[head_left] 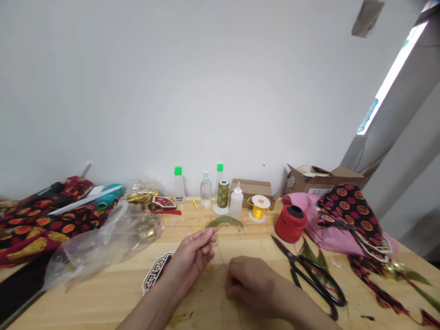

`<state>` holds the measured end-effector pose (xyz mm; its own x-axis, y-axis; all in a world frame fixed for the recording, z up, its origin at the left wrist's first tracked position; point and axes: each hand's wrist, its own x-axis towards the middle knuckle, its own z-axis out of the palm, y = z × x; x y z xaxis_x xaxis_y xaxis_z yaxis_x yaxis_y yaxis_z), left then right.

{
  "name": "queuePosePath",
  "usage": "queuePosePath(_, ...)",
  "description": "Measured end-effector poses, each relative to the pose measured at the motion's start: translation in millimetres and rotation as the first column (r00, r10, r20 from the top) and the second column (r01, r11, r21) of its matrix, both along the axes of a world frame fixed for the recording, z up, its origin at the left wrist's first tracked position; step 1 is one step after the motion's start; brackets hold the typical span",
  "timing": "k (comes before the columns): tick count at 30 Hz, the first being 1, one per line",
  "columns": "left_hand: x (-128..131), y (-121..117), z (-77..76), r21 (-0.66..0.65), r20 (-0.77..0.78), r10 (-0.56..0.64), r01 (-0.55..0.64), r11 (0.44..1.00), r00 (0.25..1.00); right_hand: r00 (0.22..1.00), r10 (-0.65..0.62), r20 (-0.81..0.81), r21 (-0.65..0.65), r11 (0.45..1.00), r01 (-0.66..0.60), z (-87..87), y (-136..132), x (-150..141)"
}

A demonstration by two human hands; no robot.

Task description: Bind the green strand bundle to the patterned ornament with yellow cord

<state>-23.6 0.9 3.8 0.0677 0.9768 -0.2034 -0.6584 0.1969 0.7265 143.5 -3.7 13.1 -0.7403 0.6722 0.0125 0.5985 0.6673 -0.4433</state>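
Fine green strands, 2 bare hands, and a light pinch

On my head view, the green thread bundle (225, 222) lies on the wooden table (113, 293), just below the middle of the frame, in front of the olive thread spool (223, 194) and the squeeze bottle (236, 202). My left hand (196, 250) is nearest, its thumb and forefinger tips together at the bundle's left end. Whether they grip a strand, or only overlap the bundle from this angle, I cannot tell. My right hand (250, 282) is low and right of centre, its fingers curled inward; their tips are hidden, so I cannot tell whether they meet or hold anything.

To handle strands this fine well, I judge that I need a light fingertip pinch, even tension and the strands kept parallel, because the frayed ends look ready to tangle. I would also mind my right forearm, which passes close to the handles of the black scissors (292, 259).

The bundle's long axis runs left to right across the frame. It bows in a shallow arch towards the top, with both ends dipping; at the right end, loose strands splay towards the lower right.
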Motion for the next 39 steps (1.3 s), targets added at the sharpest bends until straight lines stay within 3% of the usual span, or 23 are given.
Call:
queuePosePath(3,0.7,0.3,1.0,-0.014,0.012,0.013,-0.012,1.000,1.000,0.977,-0.152,-0.147,-0.062,0.988,0.144,-2.5,5.0,5.4)
queuePosePath(6,2.7,-0.7,3.7,-0.027,0.007,0.015,-0.014,1.000,1.000,0.882,-0.275,-0.382,-0.219,0.955,0.202,-4.7,10.5,5.3)
queuePosePath(10,4.2,-2.4,4.9,-0.063,-0.016,0.001,-0.002,0.998,1.000,0.603,-0.511,-0.612,-0.484,0.846,0.225,-1.7,17.9,2.8)
queuePosePath(12,4.8,-3.1,3.8,-0.096,-0.056,-0.012,0.006,0.995,0.998,0.451,-0.565,-0.691,-0.507,0.824,0.254,-0.4,20.4,3.7)
queuePosePath(14,6.4,-4.1,2.0,-0.117,-0.096,-0.061,0.049,0.992,0.993,0.388,-0.552,-0.738,-0.458,0.832,0.312,-0.9,20.5,4.7)
queuePosePath(16,9.2,-6.1,0.1,-0.117,-0.083,-0.152,0.141,0.983,0.985,0.447,-0.489,-0.749,-0.346,0.864,0.366,-3.0,18.1,4.1)
queuePosePath(19,14.1,-10.1,-1.6,-0.065,0.024,-0.312,0.313,0.948,0.950,0.602,-0.369,-0.708,-0.166,0.916,0.366,-7.3,12.9,-0.7)
queuePosePath(22,16.8,-12.0,-2.6,-0.006,0.062,-0.372,0.373,0.928,0.926,0.658,-0.332,-0.676,-0.138,0.934,0.330,-10.4,10.1,-5.8)
queuePosePath(28,16.9,-9.3,-4.1,0.053,0.056,-0.288,0.285,0.957,0.956,0.643,-0.327,-0.693,-0.185,0.942,0.279,-12.5,9.4,-8.1)
queuePosePath(32,15.8,-6.1,-4.0,0.025,0.067,-0.181,0.179,0.983,0.981,0.595,-0.391,-0.703,-0.318,0.920,0.229,-12.5,10.2,-9.8)
queuePosePath(35,11.4,-1.5,-2.6,-0.032,0.065,-0.061,0.063,0.998,0.996,0.561,-0.468,-0.683,-0.454,0.874,0.176,-12.5,13.5,-9.9)
queuePosePath(37,7.1,2.0,-0.2,-0.067,0.079,0.038,-0.033,0.997,0.996,0.581,-0.494,-0.647,-0.510,0.847,0.152,-12.5,15.9,-7.1)
queuePosePath(39,2.8,4.7,3.1,-0.075,0.101,0.132,-0.125,0.989,0.986,0.650,-0.474,-0.594,-0.528,0.839,0.130,-12.3,16.8,-1.7)
